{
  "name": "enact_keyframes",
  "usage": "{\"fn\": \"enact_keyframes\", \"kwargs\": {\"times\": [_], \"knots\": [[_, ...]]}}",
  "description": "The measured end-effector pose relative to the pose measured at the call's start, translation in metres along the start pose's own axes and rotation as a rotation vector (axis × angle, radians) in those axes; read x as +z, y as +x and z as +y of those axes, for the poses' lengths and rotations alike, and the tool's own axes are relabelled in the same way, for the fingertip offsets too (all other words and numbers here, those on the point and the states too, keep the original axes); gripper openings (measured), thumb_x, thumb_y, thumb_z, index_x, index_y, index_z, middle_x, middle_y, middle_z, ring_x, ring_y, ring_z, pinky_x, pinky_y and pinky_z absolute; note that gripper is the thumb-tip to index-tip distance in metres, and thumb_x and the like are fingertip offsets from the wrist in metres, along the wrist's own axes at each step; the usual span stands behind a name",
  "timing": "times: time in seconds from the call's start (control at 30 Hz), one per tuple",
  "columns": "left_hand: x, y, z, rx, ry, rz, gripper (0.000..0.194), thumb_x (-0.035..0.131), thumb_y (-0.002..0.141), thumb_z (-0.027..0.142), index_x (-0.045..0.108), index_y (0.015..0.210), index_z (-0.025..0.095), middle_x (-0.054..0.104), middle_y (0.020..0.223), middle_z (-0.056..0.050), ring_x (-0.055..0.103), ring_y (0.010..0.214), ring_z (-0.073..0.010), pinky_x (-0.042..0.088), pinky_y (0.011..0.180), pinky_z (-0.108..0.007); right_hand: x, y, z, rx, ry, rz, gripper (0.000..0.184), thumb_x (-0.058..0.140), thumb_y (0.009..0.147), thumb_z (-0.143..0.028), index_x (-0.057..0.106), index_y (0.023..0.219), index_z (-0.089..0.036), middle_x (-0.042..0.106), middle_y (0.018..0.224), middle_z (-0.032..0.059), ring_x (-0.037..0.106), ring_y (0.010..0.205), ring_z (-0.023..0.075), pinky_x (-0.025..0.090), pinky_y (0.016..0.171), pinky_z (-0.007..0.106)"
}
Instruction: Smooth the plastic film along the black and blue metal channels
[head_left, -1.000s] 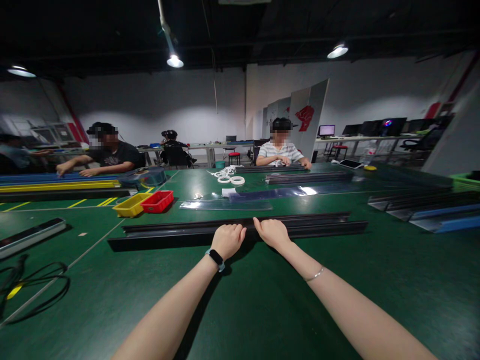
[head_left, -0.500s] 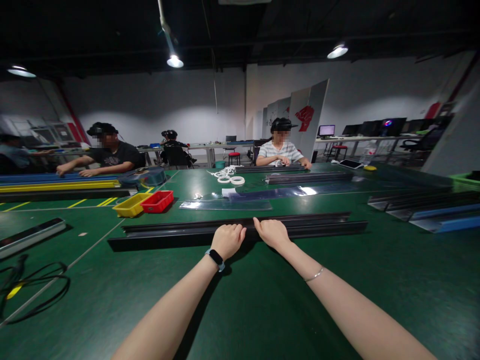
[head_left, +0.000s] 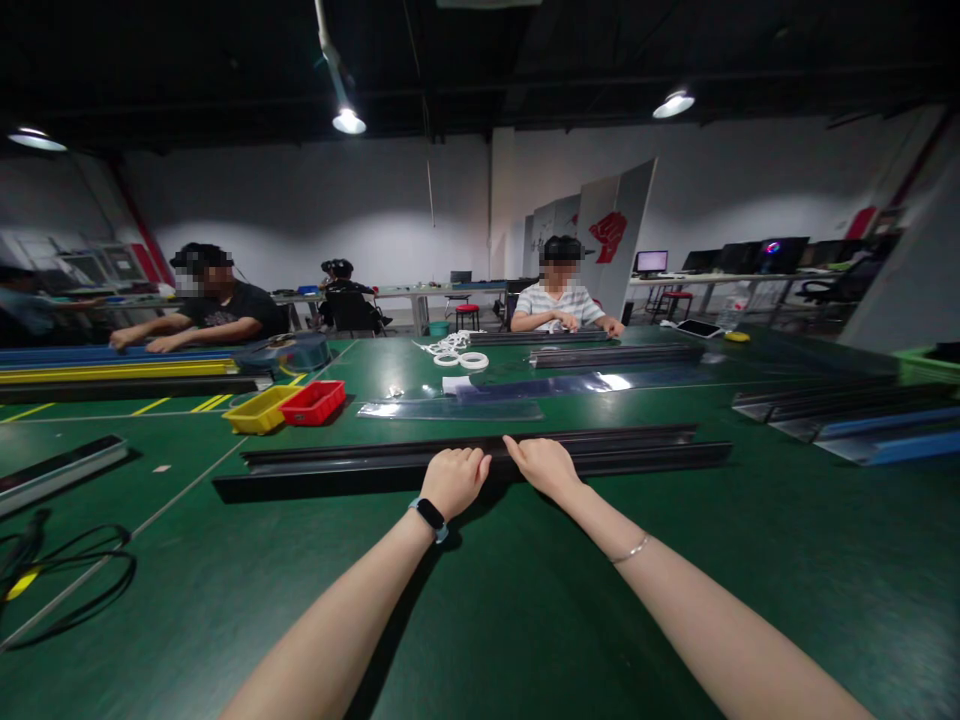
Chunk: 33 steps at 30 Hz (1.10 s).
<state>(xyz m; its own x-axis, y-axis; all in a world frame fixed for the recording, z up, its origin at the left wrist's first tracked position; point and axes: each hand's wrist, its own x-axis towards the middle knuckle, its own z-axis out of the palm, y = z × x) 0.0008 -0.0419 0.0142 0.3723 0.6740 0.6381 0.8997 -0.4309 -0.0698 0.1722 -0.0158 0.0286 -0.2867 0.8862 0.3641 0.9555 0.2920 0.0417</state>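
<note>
A long black channel profile (head_left: 322, 478) lies crosswise on the green table (head_left: 525, 620) in front of me. My left hand (head_left: 454, 478) is closed over its near wall, just left of the middle, with a dark-faced wristband on that wrist. Close beside it, my right hand (head_left: 545, 466) grips the same profile, thumb pointing left toward the other hand. The fingertips of both hands are hidden behind the wall. Beyond the profile lies a clear plastic strip (head_left: 450, 411), with a longer bluish film strip (head_left: 577, 384) behind it.
Yellow bin (head_left: 259, 412) and red bin (head_left: 315, 403) stand left of centre. Black cables (head_left: 82, 580) lie at left. More profiles (head_left: 847, 415) lie at right, and white tape rolls (head_left: 472, 360) farther back. A co-worker (head_left: 559, 300) sits across the table; another person (head_left: 217, 310) works at left.
Both hands keep the same hold on the black profile. The whole view has shifted very slightly, with no other clear movement.
</note>
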Motion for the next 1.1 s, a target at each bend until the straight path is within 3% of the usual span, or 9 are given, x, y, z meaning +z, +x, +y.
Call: {"fn": "enact_keyframes", "kwargs": {"times": [0.43, 0.67, 0.87, 1.1], "knots": [[0.002, -0.001, 0.0, -0.002, -0.005, 0.006, 0.033, 0.026, 0.084, 0.032, 0.049, 0.066, 0.016, 0.05, 0.06, -0.003, 0.044, 0.058, -0.0103, 0.025, 0.058, -0.026, 0.0, 0.002, -0.005, 0.074, -0.028, 0.035, 0.068, 0.008, 0.082, -0.049, 0.063, 0.062, -0.015, 0.059, 0.062, 0.0095, 0.056, 0.064, 0.015, 0.037, 0.064, 0.024], [-0.001, 0.0, 0.001, -0.002, -0.012, 0.017, 0.031, 0.028, 0.083, 0.032, 0.048, 0.066, 0.016, 0.05, 0.06, -0.003, 0.044, 0.057, -0.0104, 0.027, 0.057, -0.025, -0.003, -0.002, -0.005, -0.041, -0.049, -0.001, 0.061, 0.012, 0.085, -0.042, 0.063, 0.076, -0.009, 0.059, 0.066, 0.0127, 0.056, 0.067, 0.0143, 0.036, 0.063, 0.022], [-0.007, 0.002, 0.003, 0.008, 0.001, 0.047, 0.028, 0.028, 0.083, 0.03, 0.048, 0.07, 0.016, 0.05, 0.068, -0.004, 0.044, 0.073, -0.0134, 0.03, 0.067, -0.027, 0.002, -0.005, -0.013, -0.018, -0.031, 0.124, 0.061, 0.012, 0.085, -0.04, 0.061, 0.071, -0.009, 0.059, 0.067, 0.0122, 0.055, 0.067, 0.0147, 0.035, 0.06, 0.022], [-0.008, 0.003, 0.005, 0.052, -0.011, 0.008, 0.025, 0.027, 0.083, 0.029, 0.048, 0.077, 0.016, 0.049, 0.073, -0.005, 0.042, 0.076, -0.0139, 0.032, 0.068, -0.027, 0.005, -0.001, -0.015, 0.032, -0.019, 0.126, 0.06, 0.014, 0.084, -0.04, 0.063, 0.065, -0.011, 0.059, 0.064, 0.0109, 0.055, 0.064, 0.0158, 0.036, 0.061, 0.025]]}}
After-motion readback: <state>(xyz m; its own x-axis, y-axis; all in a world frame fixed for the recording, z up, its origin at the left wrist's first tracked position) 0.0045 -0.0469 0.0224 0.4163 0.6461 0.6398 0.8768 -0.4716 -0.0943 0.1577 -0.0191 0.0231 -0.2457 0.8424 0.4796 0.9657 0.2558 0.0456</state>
